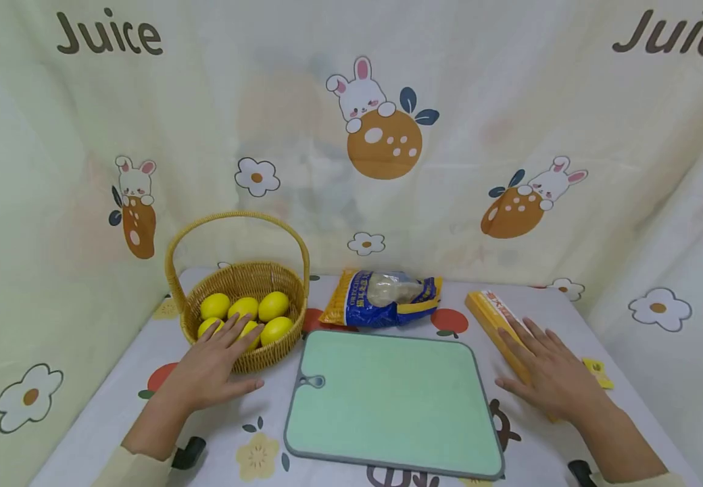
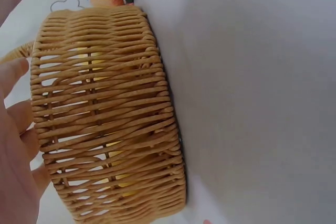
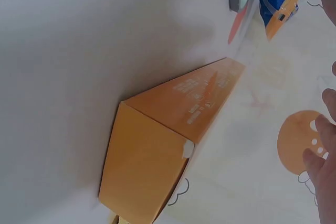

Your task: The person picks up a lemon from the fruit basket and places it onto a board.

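My left hand (image 1: 210, 365) hovers at the near rim of a wicker basket (image 1: 256, 358) with a tall arched handle, fingers spread and nothing gripped. Several yellow lemons (image 1: 274, 305) lie inside it. In the left wrist view, the woven basket wall (image 2: 105, 114) fills much of the picture, the fingers beside its rim. Over a long orange box (image 1: 497, 331) on the right, my right hand (image 1: 549, 372) is held with its fingers extended. The right wrist view shows that box (image 3: 168, 124) below the hand, apart from the fingers.
A pale green cutting board (image 1: 391, 402) with a grey edge lies between the hands. Behind it rests a blue and yellow plastic bag (image 1: 382, 299). A small yellow packet (image 1: 597, 373) sits right of the box. Printed curtains stand behind and at both sides.
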Demonstrator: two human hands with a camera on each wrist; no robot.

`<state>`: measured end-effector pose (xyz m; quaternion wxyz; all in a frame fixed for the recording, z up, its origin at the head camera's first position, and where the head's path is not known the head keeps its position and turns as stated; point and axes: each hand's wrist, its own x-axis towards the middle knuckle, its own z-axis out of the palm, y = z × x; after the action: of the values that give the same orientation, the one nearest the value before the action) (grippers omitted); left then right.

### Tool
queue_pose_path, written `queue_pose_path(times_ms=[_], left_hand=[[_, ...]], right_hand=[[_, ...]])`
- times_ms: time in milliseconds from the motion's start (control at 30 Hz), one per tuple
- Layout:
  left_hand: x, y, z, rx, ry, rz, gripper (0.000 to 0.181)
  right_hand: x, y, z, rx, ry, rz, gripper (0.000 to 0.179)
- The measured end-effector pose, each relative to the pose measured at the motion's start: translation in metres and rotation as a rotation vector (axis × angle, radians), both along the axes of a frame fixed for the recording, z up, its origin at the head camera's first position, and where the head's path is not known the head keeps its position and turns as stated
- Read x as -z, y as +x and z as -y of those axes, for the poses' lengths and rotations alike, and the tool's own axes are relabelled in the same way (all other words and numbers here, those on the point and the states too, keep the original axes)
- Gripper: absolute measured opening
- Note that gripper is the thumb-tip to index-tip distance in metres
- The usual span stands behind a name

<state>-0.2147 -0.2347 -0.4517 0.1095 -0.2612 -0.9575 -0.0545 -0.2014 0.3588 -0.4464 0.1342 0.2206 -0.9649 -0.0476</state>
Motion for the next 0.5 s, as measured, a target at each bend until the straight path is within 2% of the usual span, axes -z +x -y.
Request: queue_pose_path(times_ms=[267,500], left_hand=[[0.009,0.007,0.008,-0.017,0.015,-0.003,0.090],[0.008,0.000,0.014,-0.020,0.037,-0.046,0.089]], right_hand=[[0.005,0.001,0.006,0.017,0.007,0.046,0.090],[0.006,-0.002,0.010,0.054,-0.041,0.048,0.091]])
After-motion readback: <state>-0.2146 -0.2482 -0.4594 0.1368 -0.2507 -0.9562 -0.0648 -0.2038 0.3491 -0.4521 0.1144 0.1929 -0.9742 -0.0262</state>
